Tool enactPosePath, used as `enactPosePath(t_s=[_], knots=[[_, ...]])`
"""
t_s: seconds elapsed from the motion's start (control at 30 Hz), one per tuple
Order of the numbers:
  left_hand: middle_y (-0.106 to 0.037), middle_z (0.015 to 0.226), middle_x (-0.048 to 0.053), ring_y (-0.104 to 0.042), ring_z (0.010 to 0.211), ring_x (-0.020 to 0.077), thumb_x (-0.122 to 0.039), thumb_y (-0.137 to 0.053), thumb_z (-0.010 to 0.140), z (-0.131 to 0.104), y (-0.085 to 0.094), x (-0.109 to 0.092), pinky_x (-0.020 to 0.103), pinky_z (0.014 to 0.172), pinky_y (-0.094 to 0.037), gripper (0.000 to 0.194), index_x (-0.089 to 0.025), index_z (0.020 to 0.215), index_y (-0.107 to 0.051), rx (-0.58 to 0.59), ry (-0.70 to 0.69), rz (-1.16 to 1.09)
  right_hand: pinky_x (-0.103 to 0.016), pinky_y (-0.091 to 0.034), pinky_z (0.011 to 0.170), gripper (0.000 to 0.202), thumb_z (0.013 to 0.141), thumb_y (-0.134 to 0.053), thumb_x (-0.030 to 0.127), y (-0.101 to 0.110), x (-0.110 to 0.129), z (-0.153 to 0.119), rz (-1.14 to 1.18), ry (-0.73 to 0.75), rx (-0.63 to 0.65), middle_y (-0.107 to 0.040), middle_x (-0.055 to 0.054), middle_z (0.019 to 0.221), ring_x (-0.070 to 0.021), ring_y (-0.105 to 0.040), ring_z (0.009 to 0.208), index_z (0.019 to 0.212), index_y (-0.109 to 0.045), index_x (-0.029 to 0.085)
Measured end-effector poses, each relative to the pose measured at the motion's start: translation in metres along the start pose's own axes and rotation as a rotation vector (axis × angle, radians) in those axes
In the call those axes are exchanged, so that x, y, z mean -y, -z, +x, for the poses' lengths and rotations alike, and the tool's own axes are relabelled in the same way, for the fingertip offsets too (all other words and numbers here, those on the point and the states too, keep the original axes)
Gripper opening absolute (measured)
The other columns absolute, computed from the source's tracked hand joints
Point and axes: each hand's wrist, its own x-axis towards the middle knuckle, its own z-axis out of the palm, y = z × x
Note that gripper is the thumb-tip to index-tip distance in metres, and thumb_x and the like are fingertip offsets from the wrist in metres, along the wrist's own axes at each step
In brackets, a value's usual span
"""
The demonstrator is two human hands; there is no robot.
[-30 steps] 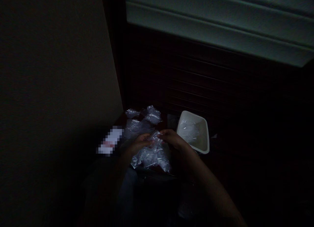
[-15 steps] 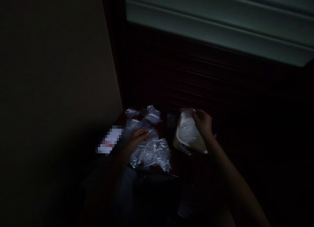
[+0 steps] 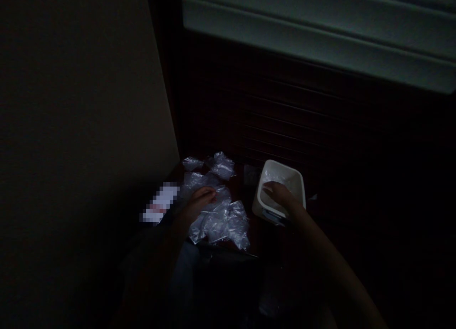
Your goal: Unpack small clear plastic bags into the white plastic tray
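In the head view, several crumpled clear plastic bags lie in a loose heap on a dark red tabletop. My left hand rests over the heap with its fingers stretched out, seemingly holding nothing. To the right stands a white plastic bin with clear plastic inside it. Reaching over the bin's near side, my right hand dips into its opening, fingers apart and no bag visible in them. Dim light hides fine detail.
A plain wall rises on the left. Behind the bags and bin is a dark slatted panel, below pale horizontal boards. A blurred-out white and red item lies left of the bags. A small scrap sits right of the bin.
My right hand has let go of the clear plastic it held up over the bin and moved down and left into the opening. My left hand has hardly moved.
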Motion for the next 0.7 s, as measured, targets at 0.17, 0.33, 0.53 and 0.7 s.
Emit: enactPosePath(t_s=[0.17, 0.33, 0.53, 0.7], knots=[[-0.064, 0.079, 0.005, -0.060, 0.071, 0.0166, -0.034, -0.074, 0.060, -0.001, 0.000, -0.001, 0.028, 0.069, -0.046, 0.026, -0.015, 0.075, -0.064, 0.004, 0.019, 0.005, -0.028, -0.043, 0.084, 0.037, 0.092, -0.032, 0.028, -0.005, -0.010, 0.005, 0.050, -0.091, -0.023, -0.066, -0.011, 0.107, -0.0202, -0.062, 0.097, 0.106, -0.063, 0.016], [-0.064, 0.079, 0.005, -0.060, 0.072, 0.0170, -0.035, -0.073, 0.060, 0.000, 0.001, 0.000, 0.028, 0.070, -0.047, 0.027, -0.015, 0.076, -0.064, 0.022, 0.000, -0.010, -0.030, -0.042, 0.085, 0.032, 0.089, -0.039, 0.030, 0.000, -0.009, 0.005, 0.025, -0.072, -0.154, -0.065, -0.013, 0.105, -0.0211, -0.061, 0.095, 0.096, -0.066, 0.014], [-0.064, 0.079, 0.005, -0.060, 0.072, 0.0168, -0.035, -0.073, 0.061, 0.001, 0.001, 0.001, 0.028, 0.070, -0.047, 0.026, -0.015, 0.076, -0.064, 0.027, 0.012, -0.011, -0.030, -0.040, 0.089, 0.025, 0.084, -0.045, 0.023, -0.006, -0.009, 0.006, 0.016, 0.021, -0.093, -0.057, -0.014, 0.118, -0.0200, -0.056, 0.102, 0.091, -0.067, 0.015], [-0.064, 0.079, 0.005, -0.060, 0.073, 0.0160, -0.033, -0.074, 0.061, 0.002, 0.001, 0.004, 0.027, 0.070, -0.046, 0.024, -0.016, 0.075, -0.065, 0.025, 0.021, -0.006, -0.029, -0.046, 0.076, 0.023, 0.083, -0.045, 0.022, -0.011, -0.001, 0.000, 0.106, 0.017, -0.003, -0.067, -0.010, 0.095, -0.0173, -0.061, 0.081, 0.093, -0.065, 0.016]])
